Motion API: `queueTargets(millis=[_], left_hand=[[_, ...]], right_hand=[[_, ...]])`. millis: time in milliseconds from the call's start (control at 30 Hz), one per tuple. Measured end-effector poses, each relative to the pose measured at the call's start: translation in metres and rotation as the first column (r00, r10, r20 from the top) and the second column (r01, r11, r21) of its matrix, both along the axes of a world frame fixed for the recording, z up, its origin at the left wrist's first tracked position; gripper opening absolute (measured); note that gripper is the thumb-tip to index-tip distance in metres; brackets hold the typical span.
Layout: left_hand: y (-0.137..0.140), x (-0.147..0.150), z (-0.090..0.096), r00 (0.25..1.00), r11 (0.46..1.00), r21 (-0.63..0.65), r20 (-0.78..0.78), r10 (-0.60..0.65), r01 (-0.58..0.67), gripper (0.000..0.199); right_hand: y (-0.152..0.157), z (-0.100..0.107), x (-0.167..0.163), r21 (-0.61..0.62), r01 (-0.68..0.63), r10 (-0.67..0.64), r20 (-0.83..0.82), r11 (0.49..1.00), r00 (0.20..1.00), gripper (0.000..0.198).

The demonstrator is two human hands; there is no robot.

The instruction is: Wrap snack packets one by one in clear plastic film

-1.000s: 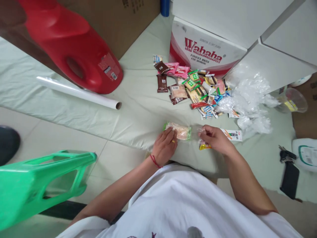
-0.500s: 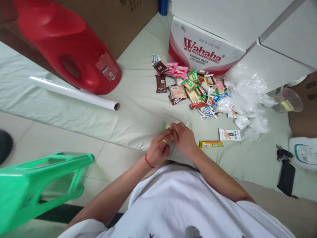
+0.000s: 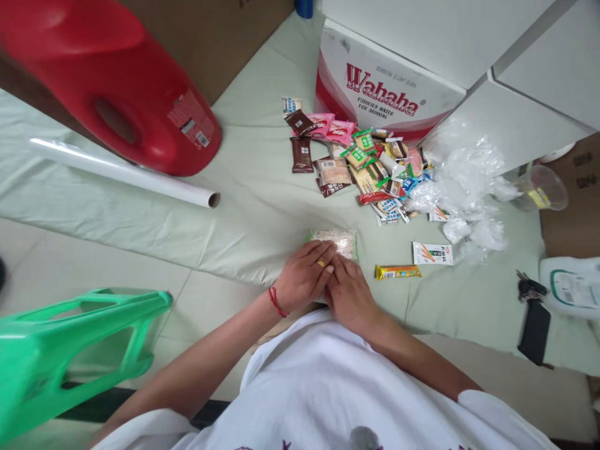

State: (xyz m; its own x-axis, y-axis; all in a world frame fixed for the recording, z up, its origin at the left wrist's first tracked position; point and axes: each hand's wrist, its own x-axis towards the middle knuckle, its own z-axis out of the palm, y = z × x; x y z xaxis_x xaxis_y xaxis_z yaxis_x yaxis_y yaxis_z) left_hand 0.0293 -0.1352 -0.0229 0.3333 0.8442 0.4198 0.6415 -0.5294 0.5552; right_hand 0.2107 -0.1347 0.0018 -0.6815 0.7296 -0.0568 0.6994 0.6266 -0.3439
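Observation:
A clear-wrapped pale packet with green edges (image 3: 344,242) lies on the cloth in front of me; what it contains I cannot make out. My left hand (image 3: 307,275), with a ring and a red string bracelet, rests flat over its near left part, fingers stretched out. Beside it my right hand (image 3: 351,290) lies palm down with its fingers on the packet's near edge. The two hands touch, and the left fingers partly overlap the right. Just to the right are a yellow snack bar (image 3: 398,272) and a white stick-snack packet (image 3: 432,254).
Wrapped snacks (image 3: 360,165) lie piled before a Wahaha carton (image 3: 384,87). Crumpled clear plastic (image 3: 464,181) and a clear tub (image 3: 546,189) are right of them. At left are a red jug (image 3: 154,119), a white roll (image 3: 126,175) and a green stool (image 3: 79,350). Keys (image 3: 530,289) lie far right.
My hands have drawn slightly toward me, going from fingertips pinched together at the packet to lying flatter on its near edge. More of the packet now shows.

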Motion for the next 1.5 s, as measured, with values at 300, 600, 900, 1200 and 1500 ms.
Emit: queueTargets(millis=[300,600,900,1200,1500], left_hand=[[-0.004,-0.014,-0.009,0.945,0.999,0.042,-0.326,0.031,-0.018,0.053],[0.005,-0.010,-0.033,0.962,0.982,0.175,-0.251,0.110,-0.066,0.050],[0.021,-0.011,-0.031,0.959,0.992,0.091,-0.261,0.107,-0.086,0.049],[0.035,-0.024,0.004,0.979,0.942,-0.277,0.032,0.204,-0.187,0.041],[0.026,0.054,0.007,0.794,0.828,-0.551,0.454,0.404,-0.106,0.055]], right_hand=[[0.025,0.010,0.047,-0.231,0.000,-0.117,-0.492,0.973,0.862,0.031],[0.083,0.005,0.026,-0.069,-0.111,0.091,-0.238,0.991,0.967,0.048],[0.096,-0.003,0.014,-0.190,-0.121,0.083,-0.197,0.974,0.977,0.065],[0.097,0.002,0.037,-0.315,0.107,-0.283,-0.592,0.943,0.754,0.058],[0.048,-0.006,0.026,-0.704,0.043,-0.593,-0.563,0.709,0.576,0.067]])
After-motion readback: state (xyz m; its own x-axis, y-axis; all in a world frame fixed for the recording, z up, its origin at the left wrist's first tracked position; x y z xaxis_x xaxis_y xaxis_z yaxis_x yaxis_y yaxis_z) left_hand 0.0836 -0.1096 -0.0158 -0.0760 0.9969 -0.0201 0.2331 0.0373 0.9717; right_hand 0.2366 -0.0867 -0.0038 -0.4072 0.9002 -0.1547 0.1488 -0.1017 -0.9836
